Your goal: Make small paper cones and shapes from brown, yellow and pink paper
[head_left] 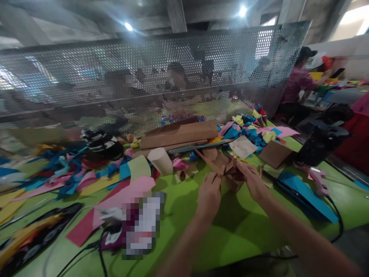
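Note:
Both my hands grip a piece of brown paper (pixel 211 161) over the green table, its lower part crumpled and dark between them. My left hand (pixel 210 192) is closed on the paper's near left side, fingers pinched together. On the other side my right hand (pixel 250 179) pinches the folded part, where a small red tip (pixel 232 157) sticks up. What lies under my fingertips is hidden. A white paper roll (pixel 160 161) stands left of my hands, beside a small pink crumpled paper (pixel 180 164).
A pink glue gun (pixel 316 177) with a black cord lies at right, near blue paper (pixel 309 196). Rolled brown paper (pixel 178 134) lies at the back. A power strip (pixel 113 231) and coloured scraps (pixel 86 179) cover the left. A perforated metal screen (pixel 144 84) stands behind; a person (pixel 298 84) sits far right.

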`<action>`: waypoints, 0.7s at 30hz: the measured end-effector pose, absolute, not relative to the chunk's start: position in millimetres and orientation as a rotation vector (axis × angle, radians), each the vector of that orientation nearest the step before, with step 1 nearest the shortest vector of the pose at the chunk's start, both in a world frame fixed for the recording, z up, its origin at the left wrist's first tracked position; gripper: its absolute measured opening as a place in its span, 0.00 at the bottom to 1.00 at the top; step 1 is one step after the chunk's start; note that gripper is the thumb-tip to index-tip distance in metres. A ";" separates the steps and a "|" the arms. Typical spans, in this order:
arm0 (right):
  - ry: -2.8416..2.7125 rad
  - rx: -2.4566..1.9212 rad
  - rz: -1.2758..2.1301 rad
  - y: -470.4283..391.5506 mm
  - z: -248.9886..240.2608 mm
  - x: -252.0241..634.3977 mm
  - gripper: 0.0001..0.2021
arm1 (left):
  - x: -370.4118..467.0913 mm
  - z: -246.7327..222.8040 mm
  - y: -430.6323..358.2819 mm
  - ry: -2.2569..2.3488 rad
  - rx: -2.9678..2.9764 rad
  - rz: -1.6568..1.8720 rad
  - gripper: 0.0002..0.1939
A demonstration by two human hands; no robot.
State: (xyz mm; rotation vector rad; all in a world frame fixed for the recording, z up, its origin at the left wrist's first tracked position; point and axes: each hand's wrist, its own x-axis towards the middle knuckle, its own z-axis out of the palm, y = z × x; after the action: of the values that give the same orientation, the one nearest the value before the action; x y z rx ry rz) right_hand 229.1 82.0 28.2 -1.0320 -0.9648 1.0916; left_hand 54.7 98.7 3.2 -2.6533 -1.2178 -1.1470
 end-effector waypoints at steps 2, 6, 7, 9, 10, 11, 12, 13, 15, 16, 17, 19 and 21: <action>-0.990 -1.027 1.121 82.1 29.5 230.6 0.22 | 54.1 3.1 98.3 -1.191 -2.647 -1.139 0.26; -0.973 -1.025 1.177 83.6 30.3 233.0 0.18 | 52.6 2.8 97.4 -1.176 -2.665 -1.132 0.27; -0.962 -1.024 1.182 83.8 30.4 233.2 0.17 | 52.3 3.2 97.3 -1.192 -2.685 -1.154 0.28; -0.963 -1.021 1.182 84.0 30.7 233.6 0.16 | 51.9 4.7 97.5 -1.281 -2.754 -1.256 0.28; -0.972 -1.022 1.175 83.9 31.0 233.9 0.16 | 51.8 5.8 98.0 -1.351 -2.795 -1.341 0.26; -0.981 -1.027 1.169 83.8 31.3 234.4 0.16 | 51.8 7.1 99.0 -1.435 -2.834 -1.450 0.24; -0.984 -1.034 1.165 83.7 31.7 235.1 0.17 | 51.7 8.3 100.5 -1.529 -2.866 -1.576 0.22; -0.978 -1.044 1.163 83.6 32.2 235.8 0.17 | 51.7 9.4 102.5 -1.630 -2.891 -1.709 0.19; -0.953 -1.057 1.162 83.7 33.0 237.5 0.17 | 51.0 11.3 107.4 -1.825 -2.905 -1.962 0.13; -0.942 -1.058 1.162 83.8 33.5 238.1 0.17 | 50.3 12.1 110.0 -1.904 -2.902 -2.059 0.10; -0.935 -1.058 1.159 84.0 33.9 238.5 0.17 | 49.5 13.0 112.2 -1.960 -2.897 -2.134 0.09; -0.928 -1.064 1.145 84.4 34.6 238.5 0.17 | 47.8 15.0 115.1 -1.999 -2.896 -2.232 0.09; -0.926 -1.080 1.135 84.7 35.1 237.6 0.18 | 46.7 17.2 115.4 -1.985 -2.921 -2.283 0.09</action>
State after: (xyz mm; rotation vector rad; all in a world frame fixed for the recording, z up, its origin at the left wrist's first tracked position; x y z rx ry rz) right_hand 237.6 84.7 35.1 -1.0801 -0.9257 1.1346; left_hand 46.7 115.4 17.2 -2.9208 -1.9851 -2.2832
